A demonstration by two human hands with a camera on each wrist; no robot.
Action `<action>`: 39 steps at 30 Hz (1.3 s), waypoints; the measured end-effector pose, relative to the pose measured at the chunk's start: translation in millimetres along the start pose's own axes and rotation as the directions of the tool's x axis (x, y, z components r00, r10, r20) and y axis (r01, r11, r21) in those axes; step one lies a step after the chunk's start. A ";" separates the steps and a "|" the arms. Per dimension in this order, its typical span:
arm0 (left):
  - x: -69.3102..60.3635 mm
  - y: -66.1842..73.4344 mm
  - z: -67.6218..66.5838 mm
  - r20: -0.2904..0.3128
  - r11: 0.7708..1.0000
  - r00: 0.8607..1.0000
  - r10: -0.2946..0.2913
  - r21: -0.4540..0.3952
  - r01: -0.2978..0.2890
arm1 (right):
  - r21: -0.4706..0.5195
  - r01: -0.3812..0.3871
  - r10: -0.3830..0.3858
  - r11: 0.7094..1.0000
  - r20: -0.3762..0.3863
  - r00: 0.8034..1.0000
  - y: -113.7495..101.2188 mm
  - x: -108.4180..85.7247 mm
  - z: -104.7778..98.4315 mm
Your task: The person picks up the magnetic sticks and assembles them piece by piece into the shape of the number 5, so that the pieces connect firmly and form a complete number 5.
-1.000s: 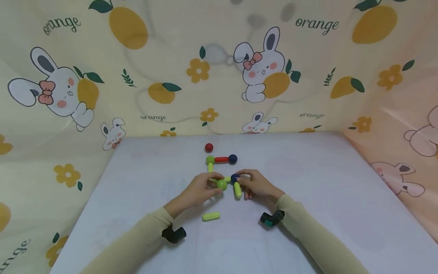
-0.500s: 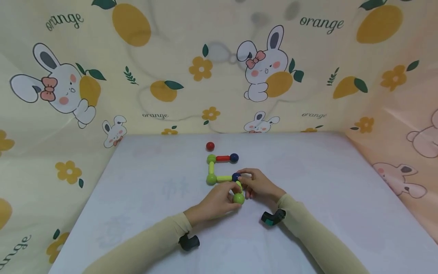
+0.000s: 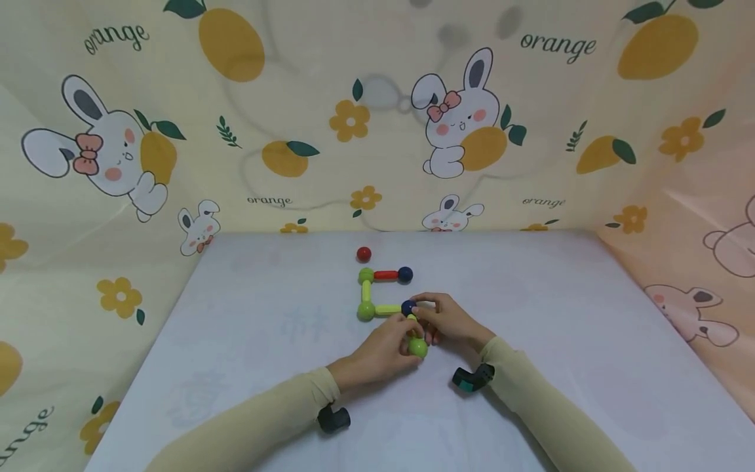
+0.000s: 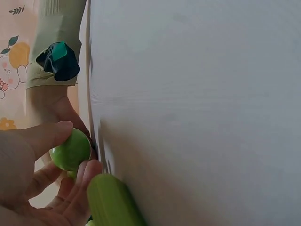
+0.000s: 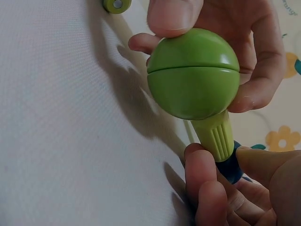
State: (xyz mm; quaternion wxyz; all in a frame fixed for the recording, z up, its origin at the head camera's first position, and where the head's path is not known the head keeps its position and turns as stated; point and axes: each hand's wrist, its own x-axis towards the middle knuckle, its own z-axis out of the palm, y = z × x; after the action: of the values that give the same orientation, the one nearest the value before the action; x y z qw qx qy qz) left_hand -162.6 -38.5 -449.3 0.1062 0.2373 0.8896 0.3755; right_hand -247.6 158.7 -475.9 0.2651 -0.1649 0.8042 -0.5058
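My left hand holds a glossy green ball between thumb and fingers. In the right wrist view the ball meets the end of a yellow-green ribbed stick. That stick's other end is at a dark blue ball, which my right hand pinches. From the blue ball another yellow-green stick runs left to a green ball. The chain continues up a stick to a green ball, then along a red stick to a dark blue ball.
A loose red ball lies behind the chain on the white table. A loose yellow-green stick lies close to my left hand, hidden in the head view. A printed cloth hangs behind the table.
My left hand moved right and toward me with a green ball, from the chain's corner to the free end of the near stick. My right hand stayed at the blue ball.
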 end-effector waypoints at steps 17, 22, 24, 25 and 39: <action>-20.1 -19.2 -40.4 -0.018 0.998 0.998 -0.055 0.007 0.055 | 0.009 0.041 -0.041 0.999 0.008 0.999 -4.8 4.7 -0.2; -34.6 -32.3 -53.9 0.007 0.996 0.997 -0.073 -0.048 0.073 | -0.014 0.001 -0.001 1.000 -0.022 1.000 -8.1 3.4 3.5; -41.3 -36.3 -58.9 0.036 0.996 0.996 -0.076 -0.052 0.078 | -0.037 -0.025 0.024 0.999 -0.039 0.999 -9.1 2.6 5.1; -44.9 -37.9 -61.8 0.050 0.996 0.996 -0.076 -0.050 0.079 | -0.051 -0.039 0.036 0.998 -0.048 0.998 -9.9 2.0 5.9; -71.1 -53.3 -63.4 0.134 0.999 0.990 -0.049 -0.016 0.052 | -0.232 -0.010 -0.022 0.973 -0.134 0.991 -12.8 -25.7 4.6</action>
State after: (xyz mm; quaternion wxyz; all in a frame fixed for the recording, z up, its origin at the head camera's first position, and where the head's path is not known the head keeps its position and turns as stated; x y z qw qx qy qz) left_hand -142.7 -145.7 -442.7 0.1774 0.2383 0.8825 0.3646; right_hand -224.2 163.6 -459.3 0.1872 -0.1622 0.8735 -0.4192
